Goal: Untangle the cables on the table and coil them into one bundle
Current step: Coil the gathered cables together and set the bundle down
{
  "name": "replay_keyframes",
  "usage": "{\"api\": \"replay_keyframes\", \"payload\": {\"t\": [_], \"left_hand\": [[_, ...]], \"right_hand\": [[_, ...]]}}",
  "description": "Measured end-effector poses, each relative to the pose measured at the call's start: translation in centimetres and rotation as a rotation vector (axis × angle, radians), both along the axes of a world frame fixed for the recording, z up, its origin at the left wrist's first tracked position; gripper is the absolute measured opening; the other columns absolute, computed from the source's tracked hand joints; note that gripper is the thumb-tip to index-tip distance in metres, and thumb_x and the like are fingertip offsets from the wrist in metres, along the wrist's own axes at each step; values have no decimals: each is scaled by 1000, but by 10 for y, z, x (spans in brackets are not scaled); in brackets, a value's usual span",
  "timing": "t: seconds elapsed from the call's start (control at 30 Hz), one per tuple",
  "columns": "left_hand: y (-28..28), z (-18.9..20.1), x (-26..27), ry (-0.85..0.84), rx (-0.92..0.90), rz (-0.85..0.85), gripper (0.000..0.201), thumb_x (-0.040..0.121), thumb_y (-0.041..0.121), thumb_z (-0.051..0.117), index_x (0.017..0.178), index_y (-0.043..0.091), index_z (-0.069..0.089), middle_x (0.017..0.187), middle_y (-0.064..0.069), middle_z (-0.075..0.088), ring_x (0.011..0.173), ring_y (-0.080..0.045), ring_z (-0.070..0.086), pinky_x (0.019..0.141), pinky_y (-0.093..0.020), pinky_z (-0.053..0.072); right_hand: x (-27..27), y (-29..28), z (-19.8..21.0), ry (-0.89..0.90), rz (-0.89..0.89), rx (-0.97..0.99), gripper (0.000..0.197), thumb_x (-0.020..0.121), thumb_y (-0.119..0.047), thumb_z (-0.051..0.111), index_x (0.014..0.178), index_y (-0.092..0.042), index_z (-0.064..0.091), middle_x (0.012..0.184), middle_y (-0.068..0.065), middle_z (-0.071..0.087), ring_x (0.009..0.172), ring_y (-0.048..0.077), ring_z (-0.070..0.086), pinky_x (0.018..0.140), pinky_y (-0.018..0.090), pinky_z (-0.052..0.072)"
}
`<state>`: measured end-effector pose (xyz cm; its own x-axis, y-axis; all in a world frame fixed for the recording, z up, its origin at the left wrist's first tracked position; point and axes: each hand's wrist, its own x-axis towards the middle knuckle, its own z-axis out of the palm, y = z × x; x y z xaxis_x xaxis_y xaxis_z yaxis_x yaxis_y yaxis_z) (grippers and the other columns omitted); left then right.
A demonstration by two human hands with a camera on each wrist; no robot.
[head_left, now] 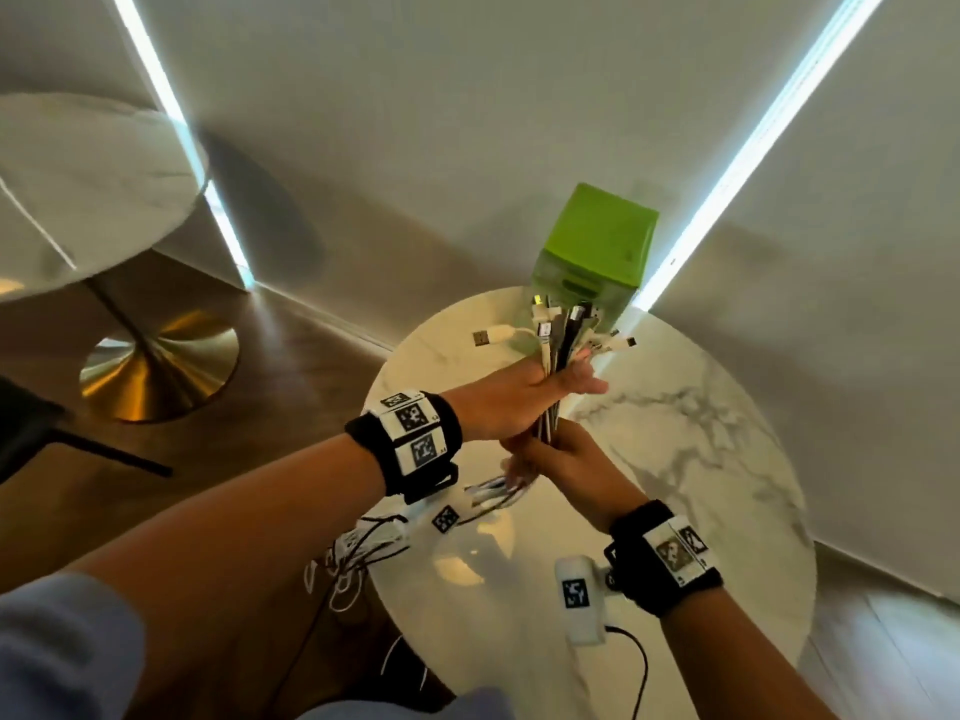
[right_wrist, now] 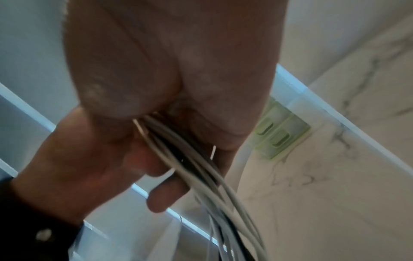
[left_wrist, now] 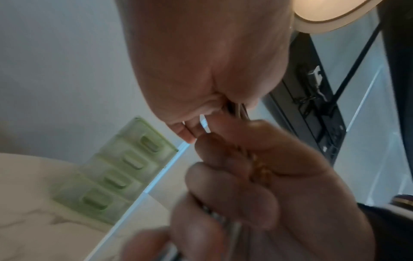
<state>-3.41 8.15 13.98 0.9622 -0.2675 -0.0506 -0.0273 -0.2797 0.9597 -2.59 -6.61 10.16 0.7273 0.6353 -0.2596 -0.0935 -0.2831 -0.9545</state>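
Both hands hold the cables [head_left: 551, 350] upright above the round marble counter [head_left: 691, 423]. The left hand [head_left: 524, 402] has its grip wrapped round the bunch high up; the right hand [head_left: 558, 454] clasps it just below. Plug ends fan out near the green drawer box [head_left: 597, 241] (at the far rim). The loose tails [head_left: 363, 553] spill over the near-left edge, partly hidden by the left forearm. Both wrist views are blurred.

Grey walls [head_left: 467, 122], wood floor [head_left: 291, 345], second marble table [head_left: 88, 189]

Box [head_left: 595, 246] on table [head_left: 701, 407], behind cables [head_left: 558, 330]
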Motion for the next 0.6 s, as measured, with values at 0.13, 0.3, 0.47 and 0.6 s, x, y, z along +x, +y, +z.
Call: {"api": "replay_keyframes", "payload": {"t": [0.13, 0.3, 0.47, 0.6], "left_hand": [[-23, 14, 16, -70, 148, -108, 27, 110, 33, 41, 125, 23, 62, 117, 7, 65, 104, 7, 59, 94, -4, 39], [-24, 24, 41, 27, 102, -193, 23, 108, 22, 48, 117, 10, 66, 92, 17, 65, 78, 21, 60, 74, -2, 42], [-26, 8, 46, 112, -157, -165, 40, 86, 50, 76, 119, 28, 73, 123, 1, 72, 118, -9, 64, 101, -29, 48], [-31, 3, 45, 168, -294, -180, 53, 80, 65, 73, 117, 28, 76, 125, -6, 71, 124, -18, 62, 105, -35, 48]], "right_hand": [[11, -13, 5, 25, -115, 271, 35, 77, 0, 67, 112, -3, 65, 102, 13, 75, 100, 30, 70, 87, 40, 57], [14, -18, 14, 92, -208, 472, 13, 85, 1, 48, 85, -4, 61, 64, 12, 53, 60, 26, 55, 67, 42, 51], [19, -33, 27, 213, -136, 337, 23, 86, -10, 46, 66, -17, 37, 56, -1, 19, 48, 14, 16, 51, 30, 21], [26, -49, 27, 153, -44, 221, 16, 85, -12, 49, 69, -12, 47, 53, 5, 40, 48, 22, 38, 57, 38, 38]]}}
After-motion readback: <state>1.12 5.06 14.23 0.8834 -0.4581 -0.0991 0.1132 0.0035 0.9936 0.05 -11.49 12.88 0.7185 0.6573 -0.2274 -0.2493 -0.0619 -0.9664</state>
